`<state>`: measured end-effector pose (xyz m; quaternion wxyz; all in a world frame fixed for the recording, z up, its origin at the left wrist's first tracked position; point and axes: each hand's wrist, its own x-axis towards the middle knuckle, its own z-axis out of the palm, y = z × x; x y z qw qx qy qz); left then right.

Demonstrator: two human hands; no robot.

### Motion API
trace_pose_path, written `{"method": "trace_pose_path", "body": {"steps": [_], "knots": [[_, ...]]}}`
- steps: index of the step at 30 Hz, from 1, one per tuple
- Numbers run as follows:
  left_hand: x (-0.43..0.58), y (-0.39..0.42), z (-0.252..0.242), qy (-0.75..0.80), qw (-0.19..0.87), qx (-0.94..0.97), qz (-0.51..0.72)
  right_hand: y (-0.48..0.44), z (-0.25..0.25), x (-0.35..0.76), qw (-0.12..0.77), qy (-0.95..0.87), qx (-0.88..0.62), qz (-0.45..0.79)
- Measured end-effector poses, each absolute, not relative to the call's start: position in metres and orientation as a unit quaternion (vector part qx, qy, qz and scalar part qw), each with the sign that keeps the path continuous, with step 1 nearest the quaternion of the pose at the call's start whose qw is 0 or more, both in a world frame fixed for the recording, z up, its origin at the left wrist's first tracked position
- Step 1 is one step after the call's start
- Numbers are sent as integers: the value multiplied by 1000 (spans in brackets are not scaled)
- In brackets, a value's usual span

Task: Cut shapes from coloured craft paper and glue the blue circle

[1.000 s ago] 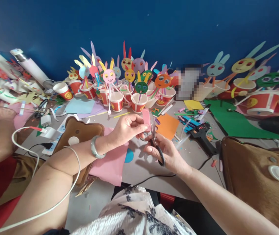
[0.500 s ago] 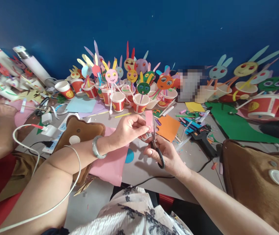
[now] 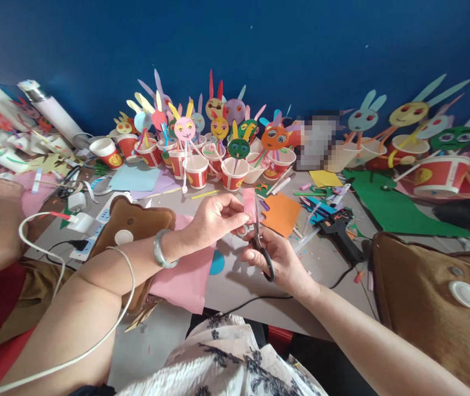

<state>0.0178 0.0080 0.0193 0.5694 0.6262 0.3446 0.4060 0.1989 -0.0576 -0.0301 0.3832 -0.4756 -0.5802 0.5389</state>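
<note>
My left hand (image 3: pixel 222 215), with a bangle (image 3: pixel 162 248) on its wrist, pinches a small pink paper strip (image 3: pixel 249 202) held upright above the table. In my right hand (image 3: pixel 281 259) is a pair of scissors (image 3: pixel 266 257) with dark handles. Its blades point up along the right edge of the strip; whether they touch the paper I cannot tell. Beneath my left forearm lies a pink sheet (image 3: pixel 181 280), and a blue paper circle (image 3: pixel 217 262) rests at its right edge. An orange sheet (image 3: pixel 282 213) lies just beyond my right hand.
Paper cups (image 3: pixel 235 175) with paper rabbit faces line the back. A glue gun (image 3: pixel 341 234) and green paper (image 3: pixel 395 209) lie to the right. Brown pouches flank me, one on the right (image 3: pixel 436 291). A white cable (image 3: pixel 130 297) crosses my left arm. Another person's hand (image 3: pixel 1 190) is far left.
The whole view has shifted slightly, with things a little further left in the picture. My hands keep nearly the same pose on the strip and scissors.
</note>
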Motion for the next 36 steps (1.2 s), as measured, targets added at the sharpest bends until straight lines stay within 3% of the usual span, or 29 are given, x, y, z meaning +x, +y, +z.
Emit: {"method": "trace_pose_path", "body": {"steps": [36], "knots": [[15,6,27,355,596,616,373,-58,-23,195,386,-542,-487,565]]}}
